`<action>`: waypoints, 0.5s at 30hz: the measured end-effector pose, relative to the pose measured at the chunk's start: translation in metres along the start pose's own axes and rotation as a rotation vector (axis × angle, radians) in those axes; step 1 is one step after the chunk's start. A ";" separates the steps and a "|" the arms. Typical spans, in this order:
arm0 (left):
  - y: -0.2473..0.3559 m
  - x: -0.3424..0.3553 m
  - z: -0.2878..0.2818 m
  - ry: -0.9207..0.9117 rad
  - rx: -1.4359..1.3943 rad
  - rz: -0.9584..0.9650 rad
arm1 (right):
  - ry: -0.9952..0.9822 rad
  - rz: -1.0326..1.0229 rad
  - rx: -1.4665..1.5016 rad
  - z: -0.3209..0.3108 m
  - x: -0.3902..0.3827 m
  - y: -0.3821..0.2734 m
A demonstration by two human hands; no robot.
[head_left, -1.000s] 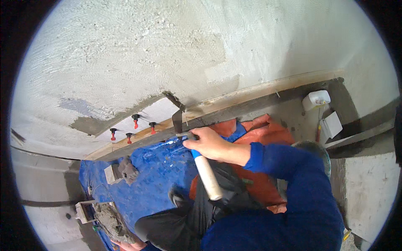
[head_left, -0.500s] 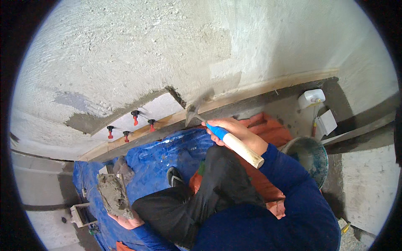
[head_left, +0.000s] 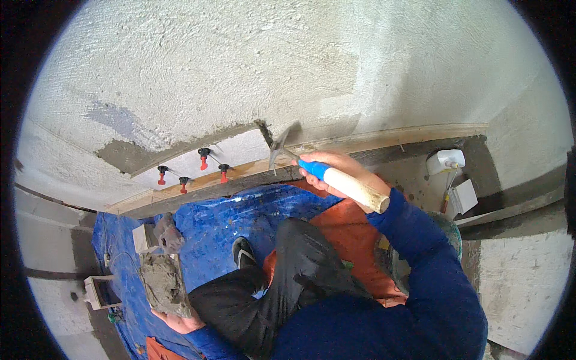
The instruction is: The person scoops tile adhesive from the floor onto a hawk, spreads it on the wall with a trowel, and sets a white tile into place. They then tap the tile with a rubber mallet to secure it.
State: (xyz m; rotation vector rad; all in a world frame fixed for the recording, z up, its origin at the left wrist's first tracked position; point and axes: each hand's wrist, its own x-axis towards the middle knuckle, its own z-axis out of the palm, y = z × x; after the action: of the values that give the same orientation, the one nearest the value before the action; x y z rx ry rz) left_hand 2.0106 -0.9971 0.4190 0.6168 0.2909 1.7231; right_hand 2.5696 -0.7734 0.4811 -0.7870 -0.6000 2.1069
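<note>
Trowel [head_left: 282,147] gripped in right hand [head_left: 336,174], fingers wrapped tight round the blue and pale wooden handle, thin metal blade tipped up and pressed at the lower edge of the rough plastered wall [head_left: 252,66]. Blade tip just beside a dark grey patch of wet mortar [head_left: 144,153] running along the bottom of the wall. Below that patch, pale tile [head_left: 240,150] set against the wall, with four red clips [head_left: 204,157] standing along its lower edge. Wooden batten [head_left: 384,139] running along the foot of the wall, right hand resting just in front of it.

Left hand [head_left: 177,321] low at the lower left, palm up under a flat board [head_left: 163,283] loaded with a heap of grey mortar; fingers closed under the board, only partly seen. Board held over a blue sheet [head_left: 204,228] spread on the floor. Small pale block [head_left: 143,237] and a grey lump lying on the sheet just beyond the board.

Orange sheet [head_left: 348,228] lying beside the blue one, under a bent knee in dark trousers [head_left: 300,264]. Dark shoe [head_left: 243,252] planted on the blue sheet. Blue sleeve [head_left: 432,270] filling the lower right. White plastic bottle [head_left: 445,161] standing near the wall at the right, well apart from the hands, a small white box just below it.
</note>
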 end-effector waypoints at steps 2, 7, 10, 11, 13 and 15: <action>0.003 -0.015 0.001 0.109 -0.101 0.043 | -0.015 0.009 -0.078 0.011 -0.003 -0.011; 0.005 -0.044 -0.001 0.124 -0.055 0.086 | -0.034 -0.002 -0.144 0.032 -0.017 -0.035; 0.005 -0.046 0.001 0.088 -0.031 0.071 | -0.046 -0.035 -0.013 0.040 -0.021 -0.043; 0.005 -0.045 0.003 0.095 -0.053 0.070 | -0.050 -0.034 -0.022 0.043 -0.023 -0.046; 0.002 -0.042 0.010 0.087 -0.020 0.067 | -0.059 -0.032 -0.041 0.046 -0.031 -0.052; -0.003 -0.039 0.022 0.295 -0.008 0.137 | -0.106 -0.091 -0.134 0.046 -0.043 -0.055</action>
State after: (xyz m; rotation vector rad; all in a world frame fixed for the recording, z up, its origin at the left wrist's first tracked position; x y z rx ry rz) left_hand 2.0305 -1.0365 0.4258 0.3816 0.4566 1.9488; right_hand 2.5863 -0.7833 0.5625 -0.7112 -0.8256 2.0507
